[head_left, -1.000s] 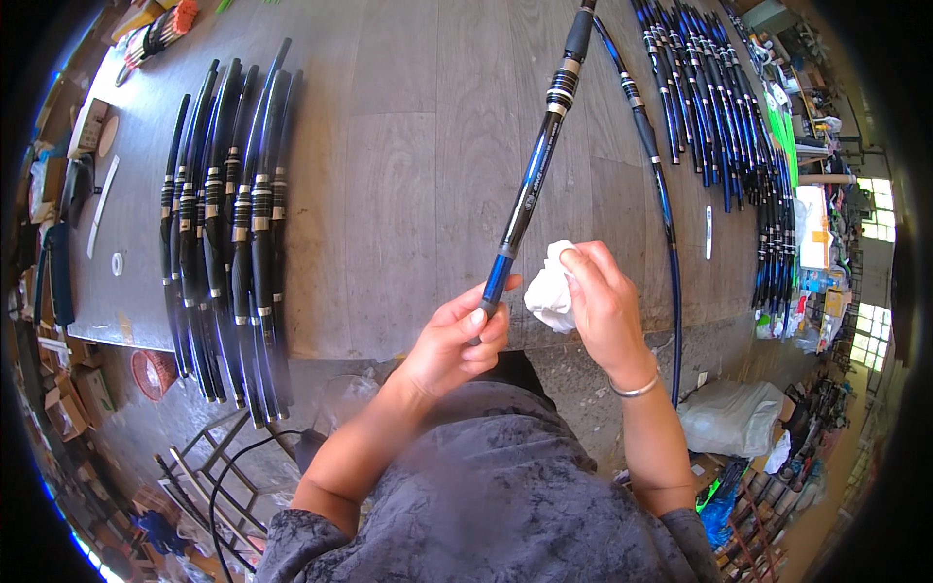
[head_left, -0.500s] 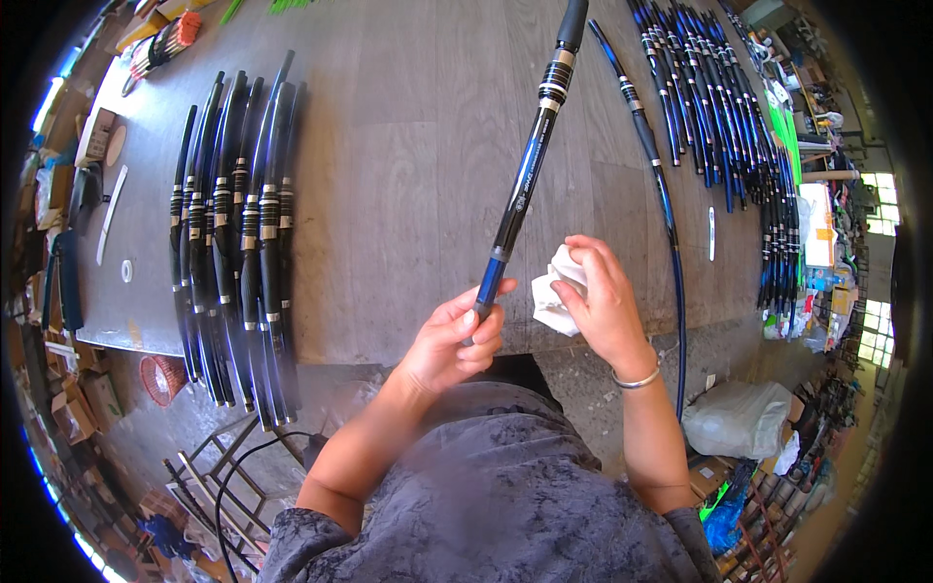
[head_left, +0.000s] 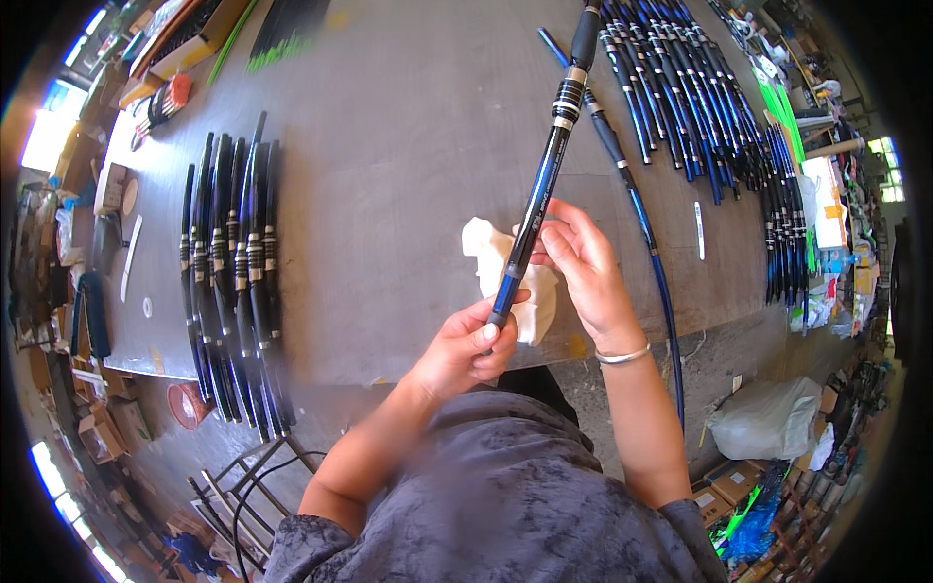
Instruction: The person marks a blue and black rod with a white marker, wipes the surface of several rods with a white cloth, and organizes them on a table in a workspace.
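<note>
My left hand [head_left: 468, 348] is closed around the blue lower end of a black-and-blue fishing rod [head_left: 546, 175]. The rod slants up and away to the right, with silver and black rings below its dark grip. A white cloth [head_left: 536, 316] spreads behind the rod, partly covered by it. Beside the rod's lower shaft, my right hand [head_left: 586, 267] has its fingers curled in at the cloth, thumb toward the rod; the fingertips are partly hidden. A silver bangle [head_left: 623, 356] circles the right wrist.
A bundle of rods [head_left: 233, 282] lies at the table's left. Many more rods [head_left: 680, 87] lie at the far right, and a single rod [head_left: 637, 204] crosses the table edge on the right. A white strip [head_left: 699, 231] lies near it. A plastic bag [head_left: 768, 420] sits below right.
My right hand has moved left and up to the rod, and the cloth has opened out behind the shaft. The left hand still grips the rod's lower end. The view has shifted slightly.
</note>
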A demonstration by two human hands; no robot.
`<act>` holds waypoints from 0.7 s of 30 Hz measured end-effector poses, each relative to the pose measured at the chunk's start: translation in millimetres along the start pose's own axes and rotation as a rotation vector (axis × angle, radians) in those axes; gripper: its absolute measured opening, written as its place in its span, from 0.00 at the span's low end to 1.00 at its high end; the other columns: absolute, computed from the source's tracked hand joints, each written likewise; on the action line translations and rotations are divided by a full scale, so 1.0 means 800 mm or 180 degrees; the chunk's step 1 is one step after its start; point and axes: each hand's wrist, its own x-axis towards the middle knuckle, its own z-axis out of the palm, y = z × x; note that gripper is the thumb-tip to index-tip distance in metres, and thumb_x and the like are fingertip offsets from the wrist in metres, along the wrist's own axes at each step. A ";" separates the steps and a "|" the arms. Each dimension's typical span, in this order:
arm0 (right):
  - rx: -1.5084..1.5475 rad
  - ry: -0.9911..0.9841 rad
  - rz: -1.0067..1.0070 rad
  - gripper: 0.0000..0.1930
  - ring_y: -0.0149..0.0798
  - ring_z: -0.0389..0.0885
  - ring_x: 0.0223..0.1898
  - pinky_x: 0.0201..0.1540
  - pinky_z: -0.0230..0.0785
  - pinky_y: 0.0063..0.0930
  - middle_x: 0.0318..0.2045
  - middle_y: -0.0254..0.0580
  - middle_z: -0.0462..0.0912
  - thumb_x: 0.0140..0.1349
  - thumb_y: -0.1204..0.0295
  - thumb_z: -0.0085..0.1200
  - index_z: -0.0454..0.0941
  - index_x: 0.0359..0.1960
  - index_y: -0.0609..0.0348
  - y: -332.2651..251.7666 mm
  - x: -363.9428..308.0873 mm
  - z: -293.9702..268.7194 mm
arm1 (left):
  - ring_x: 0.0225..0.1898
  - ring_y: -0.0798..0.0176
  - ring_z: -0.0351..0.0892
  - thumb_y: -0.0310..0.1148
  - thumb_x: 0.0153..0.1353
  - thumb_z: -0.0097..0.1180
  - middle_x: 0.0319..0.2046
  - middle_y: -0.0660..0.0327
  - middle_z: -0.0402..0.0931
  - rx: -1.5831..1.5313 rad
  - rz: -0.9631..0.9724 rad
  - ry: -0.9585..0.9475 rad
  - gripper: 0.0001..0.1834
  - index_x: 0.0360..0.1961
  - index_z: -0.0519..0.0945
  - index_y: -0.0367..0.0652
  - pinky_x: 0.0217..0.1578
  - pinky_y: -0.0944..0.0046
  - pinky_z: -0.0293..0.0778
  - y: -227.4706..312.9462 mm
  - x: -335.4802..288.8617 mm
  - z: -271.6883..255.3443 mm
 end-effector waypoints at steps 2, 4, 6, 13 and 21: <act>0.0378 -0.0068 0.0046 0.16 0.32 0.80 0.43 0.47 0.72 0.26 0.41 0.42 0.81 0.69 0.69 0.49 0.67 0.56 0.61 -0.008 0.001 -0.018 | 0.19 0.75 0.53 0.38 0.62 0.59 0.24 0.68 0.59 0.0071 -0.0125 0.0045 0.36 0.67 0.59 0.39 0.17 0.75 0.50 -0.013 0.019 0.014; 0.0487 -0.0038 0.0057 0.11 0.31 0.80 0.39 0.42 0.73 0.24 0.37 0.40 0.81 0.68 0.71 0.50 0.69 0.49 0.60 -0.015 -0.002 -0.040 | 0.19 0.75 0.53 0.38 0.62 0.59 0.25 0.68 0.59 0.0054 -0.0160 0.0001 0.36 0.67 0.59 0.39 0.17 0.75 0.51 -0.029 0.040 0.025; 0.0646 0.0059 0.0125 0.08 0.30 0.80 0.37 0.40 0.73 0.23 0.35 0.39 0.81 0.68 0.72 0.51 0.69 0.45 0.60 -0.020 -0.007 -0.067 | 0.19 0.75 0.54 0.38 0.62 0.60 0.26 0.68 0.59 0.0050 -0.0236 -0.0037 0.38 0.69 0.57 0.41 0.17 0.75 0.51 -0.045 0.061 0.034; 0.0808 0.0333 0.0014 0.13 0.31 0.81 0.35 0.38 0.74 0.24 0.34 0.39 0.81 0.67 0.71 0.51 0.70 0.51 0.60 -0.021 -0.018 -0.172 | 0.20 0.74 0.59 0.34 0.55 0.67 0.29 0.67 0.63 0.0589 -0.0587 -0.0172 0.47 0.70 0.52 0.44 0.18 0.74 0.56 -0.086 0.140 0.074; 0.1124 0.0431 0.0221 0.14 0.29 0.81 0.36 0.37 0.73 0.22 0.36 0.37 0.81 0.67 0.70 0.53 0.70 0.51 0.58 -0.001 -0.029 -0.280 | 0.29 0.70 0.71 0.27 0.53 0.68 0.43 0.56 0.74 0.2467 -0.0799 -0.0116 0.50 0.71 0.49 0.41 0.27 0.72 0.69 -0.120 0.220 0.101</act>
